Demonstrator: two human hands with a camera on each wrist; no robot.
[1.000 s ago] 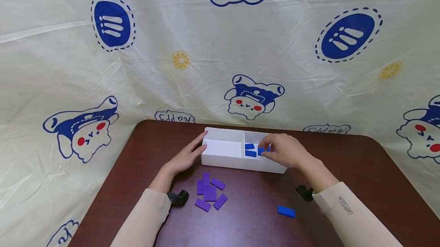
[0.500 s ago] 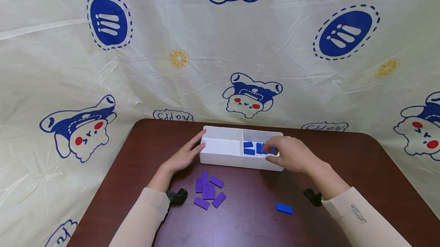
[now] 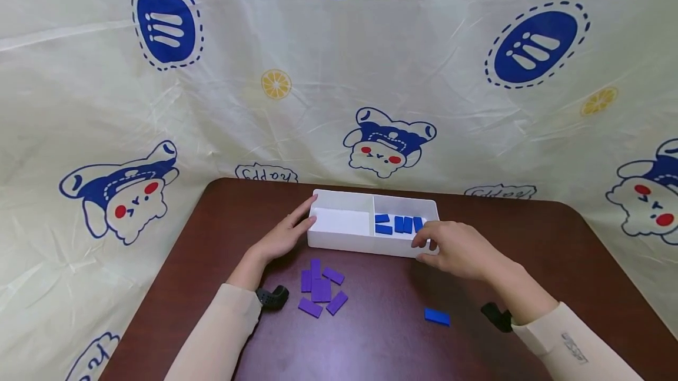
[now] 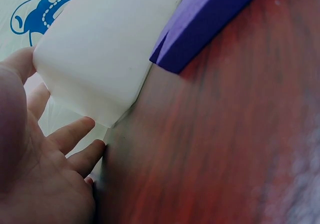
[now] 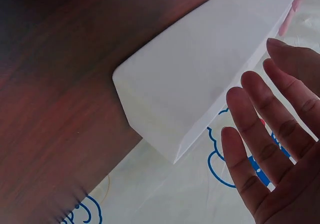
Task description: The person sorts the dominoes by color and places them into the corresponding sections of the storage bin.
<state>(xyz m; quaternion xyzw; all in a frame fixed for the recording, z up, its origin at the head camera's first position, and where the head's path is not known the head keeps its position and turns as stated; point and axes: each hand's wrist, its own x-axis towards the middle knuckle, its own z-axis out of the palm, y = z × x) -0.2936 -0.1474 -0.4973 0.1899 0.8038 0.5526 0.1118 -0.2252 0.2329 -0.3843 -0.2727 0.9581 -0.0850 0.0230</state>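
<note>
A white two-compartment box stands toward the back of the table. Its right compartment holds several small blue rectangular blocks; the left compartment shows only its bare floor. My left hand rests its fingers against the box's left end, the fingers spread in the left wrist view. At the box's front right corner, my right hand hovers with loosely bent fingers and nothing between them. One more blue block lies on the table in front of the right hand. Several purple blocks lie clustered before the box, some touching.
The dark brown table has rounded far corners. Behind it hangs a pale curtain printed with cartoon figures. Black wrist straps sit on both wrists, near the purple cluster on the left side.
My right hand has drawn back from inside the right compartment to its front right corner, leaving blue blocks in view there. The left hand has stayed at the box.
</note>
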